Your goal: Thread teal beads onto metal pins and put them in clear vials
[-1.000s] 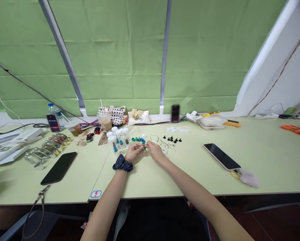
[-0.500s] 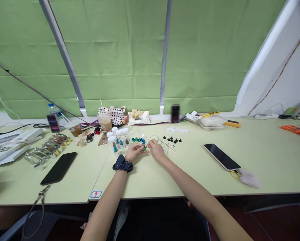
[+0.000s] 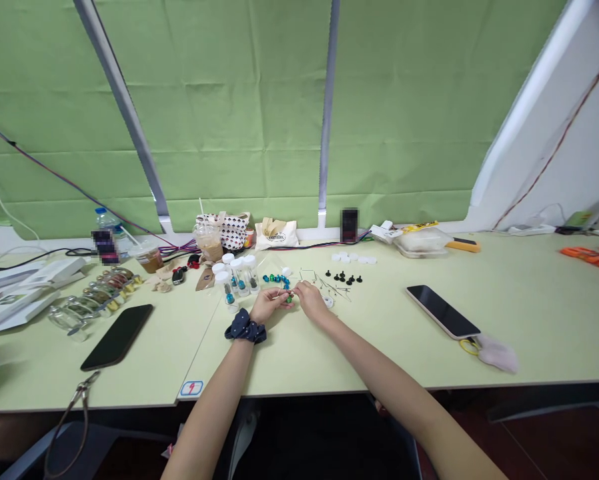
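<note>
Left hand (image 3: 268, 305) pinches small green piece (image 3: 289, 299) just below frame centre; right hand (image 3: 310, 301) bunched beside it, grip unclear; apparently fine two-handed handling, next move likely needs steady fingertips

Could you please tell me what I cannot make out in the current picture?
In the head view:
Green piece at the left hand: too small to show its exact shape.
What, if anything, the right hand pinches: hidden by that hand.
Dark device at the back: blurred by pixelation.
Orange items: cut off by the right edge.
</note>
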Tool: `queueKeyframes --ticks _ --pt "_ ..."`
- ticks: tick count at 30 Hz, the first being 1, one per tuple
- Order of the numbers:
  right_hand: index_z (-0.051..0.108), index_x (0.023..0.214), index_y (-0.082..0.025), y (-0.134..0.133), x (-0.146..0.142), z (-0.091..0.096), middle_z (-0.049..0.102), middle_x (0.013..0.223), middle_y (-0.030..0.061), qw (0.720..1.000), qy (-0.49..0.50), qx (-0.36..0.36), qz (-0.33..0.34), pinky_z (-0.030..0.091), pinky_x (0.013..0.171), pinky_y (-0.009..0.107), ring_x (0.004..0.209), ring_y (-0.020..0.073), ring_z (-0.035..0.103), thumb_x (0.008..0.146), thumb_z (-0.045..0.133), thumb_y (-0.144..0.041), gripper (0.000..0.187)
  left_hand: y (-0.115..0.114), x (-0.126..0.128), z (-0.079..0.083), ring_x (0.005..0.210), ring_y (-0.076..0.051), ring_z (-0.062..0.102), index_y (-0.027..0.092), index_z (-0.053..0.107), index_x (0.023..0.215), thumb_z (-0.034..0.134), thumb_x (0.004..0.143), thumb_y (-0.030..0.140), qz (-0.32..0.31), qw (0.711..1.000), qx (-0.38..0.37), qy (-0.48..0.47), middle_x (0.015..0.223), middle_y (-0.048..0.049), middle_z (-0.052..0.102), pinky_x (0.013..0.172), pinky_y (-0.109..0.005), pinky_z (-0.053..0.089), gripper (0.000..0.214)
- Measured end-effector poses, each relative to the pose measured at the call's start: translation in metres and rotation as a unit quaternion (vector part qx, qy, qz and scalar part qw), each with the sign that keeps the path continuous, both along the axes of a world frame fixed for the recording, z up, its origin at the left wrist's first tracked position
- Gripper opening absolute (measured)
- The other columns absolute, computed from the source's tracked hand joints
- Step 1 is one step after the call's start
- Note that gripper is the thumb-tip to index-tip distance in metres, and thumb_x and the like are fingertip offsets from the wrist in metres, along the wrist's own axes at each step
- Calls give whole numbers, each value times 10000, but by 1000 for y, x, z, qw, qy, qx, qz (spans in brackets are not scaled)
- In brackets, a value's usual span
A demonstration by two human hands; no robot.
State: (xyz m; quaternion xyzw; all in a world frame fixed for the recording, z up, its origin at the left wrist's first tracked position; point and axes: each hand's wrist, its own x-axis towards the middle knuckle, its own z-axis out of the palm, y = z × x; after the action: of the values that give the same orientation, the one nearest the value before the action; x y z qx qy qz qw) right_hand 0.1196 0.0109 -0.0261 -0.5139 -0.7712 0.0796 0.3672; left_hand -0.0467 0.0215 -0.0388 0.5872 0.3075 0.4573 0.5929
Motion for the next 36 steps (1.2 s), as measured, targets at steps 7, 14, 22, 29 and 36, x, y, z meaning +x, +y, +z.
queueKeyframes --ticks 7,14,22,29,36 --pt "477 946 -193 -1 -5 -7 573 900 50 993 69 -3 93 429 682 261 803 151 549 861 390 -130 137 0 1 1 707 -193 673 119 670 866 738 652 376 9 1000 -2 -5 829 -71 703 736 -354 536 341" --pt "483 879 -196 1 -2 -8 571 813 20 995 63 -12 81 412 658 239 752 136 549 856 391 -130 115 -5 2 7 697 -201 678 121 669 865 728 661 384 8 1000 -5 -5 811 -70 706 732 -353 539 338" --pt "532 850 -223 -8 1 1 621 854 9 999 3 19 30 376 661 236 756 147 563 870 465 -206 73 -6 4 8 648 -202 676 110 667 887 716 660 424 37 999 2 7 809 -89 701 658 -340 553 390" --pt "500 945 -211 -6 -1 -4 581 910 33 997 36 24 70 402 677 245 786 148 548 878 391 -139 147 -7 2 9 647 -203 675 109 655 952 736 637 417 62 998 0 -9 837 -102 708 680 -361 551 448" --pt "497 878 -192 -5 0 -4 532 889 40 998 9 48 47 395 636 248 722 147 515 895 402 -160 102 -5 0 8 696 -224 684 116 669 923 730 650 396 42 999 -11 -16 840 -97 715 764 -410 540 396"
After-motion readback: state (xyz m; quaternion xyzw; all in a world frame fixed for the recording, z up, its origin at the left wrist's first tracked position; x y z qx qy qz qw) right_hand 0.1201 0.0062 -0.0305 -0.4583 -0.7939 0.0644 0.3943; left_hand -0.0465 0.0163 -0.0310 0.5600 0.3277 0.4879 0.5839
